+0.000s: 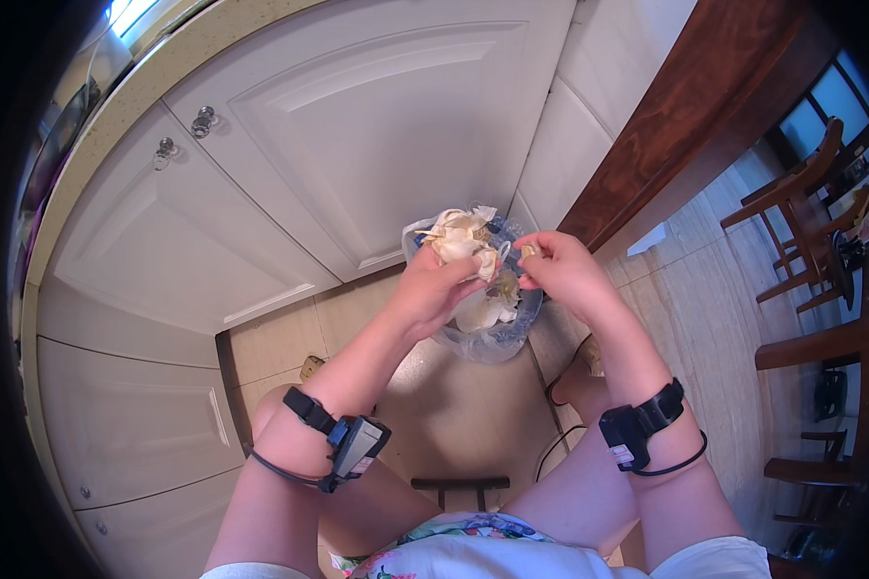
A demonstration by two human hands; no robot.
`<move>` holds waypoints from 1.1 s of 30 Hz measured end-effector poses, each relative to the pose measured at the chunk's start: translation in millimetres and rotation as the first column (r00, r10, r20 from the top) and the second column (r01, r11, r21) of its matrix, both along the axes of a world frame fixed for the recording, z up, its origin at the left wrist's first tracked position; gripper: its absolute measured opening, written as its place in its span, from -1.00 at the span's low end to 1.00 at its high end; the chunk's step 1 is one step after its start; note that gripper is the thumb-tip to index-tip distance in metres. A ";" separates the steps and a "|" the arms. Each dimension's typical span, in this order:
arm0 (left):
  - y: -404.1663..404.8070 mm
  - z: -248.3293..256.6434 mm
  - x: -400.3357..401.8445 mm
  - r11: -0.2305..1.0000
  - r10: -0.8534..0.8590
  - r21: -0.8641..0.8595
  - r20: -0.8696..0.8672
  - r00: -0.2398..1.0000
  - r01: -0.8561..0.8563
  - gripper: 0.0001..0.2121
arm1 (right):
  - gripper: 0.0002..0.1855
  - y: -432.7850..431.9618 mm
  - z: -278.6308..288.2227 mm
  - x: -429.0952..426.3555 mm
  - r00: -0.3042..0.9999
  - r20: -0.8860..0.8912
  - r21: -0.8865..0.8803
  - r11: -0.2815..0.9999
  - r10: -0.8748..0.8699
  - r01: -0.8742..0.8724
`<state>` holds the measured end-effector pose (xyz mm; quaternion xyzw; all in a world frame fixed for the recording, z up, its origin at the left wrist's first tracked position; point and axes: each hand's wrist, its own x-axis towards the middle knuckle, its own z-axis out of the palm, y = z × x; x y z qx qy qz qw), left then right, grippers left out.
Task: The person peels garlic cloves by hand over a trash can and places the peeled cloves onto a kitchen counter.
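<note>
My left hand (434, 289) grips a partly broken-up garlic bulb (487, 263) over a bin lined with a clear plastic bag (492, 349). Pale papery garlic skins (458, 235) bunch just beyond its fingers; whether they are held or lie on the bin's contents I cannot tell. To the right, a single garlic clove (528, 252) is pinched between the thumb and fingers of my right hand (568, 271). Below both hands, white crumpled scraps (485, 311) show inside the bag.
White cabinet doors (376, 130) with glass knobs rise beyond the bin, under a beige countertop edge (105, 119). A dark wooden door frame (666, 137) stands at right. Wooden chairs (796, 210) are farther off. A black cable (550, 452) lies on the tiled floor.
</note>
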<state>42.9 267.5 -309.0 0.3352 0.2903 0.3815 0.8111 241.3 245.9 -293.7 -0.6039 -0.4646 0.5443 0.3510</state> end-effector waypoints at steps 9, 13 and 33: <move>2.9 -1.5 -1.4 1.000 -0.025 0.014 -0.043 0.999 0.025 -0.69 | -0.50 -3.1 -15.4 -6.4 0.899 0.437 0.243 0.960 0.021 -0.141; 0.9 2.3 -2.2 1.000 0.003 0.007 -0.070 0.998 -0.003 -0.69 | -0.57 -1.1 2.0 -16.1 0.979 0.204 0.289 0.954 0.024 -0.084; 1.7 -1.7 -5.7 1.000 -0.009 0.026 0.058 0.998 0.007 -0.69 | -0.82 -3.1 1.4 -18.6 1.000 0.026 0.340 0.940 -0.001 -0.008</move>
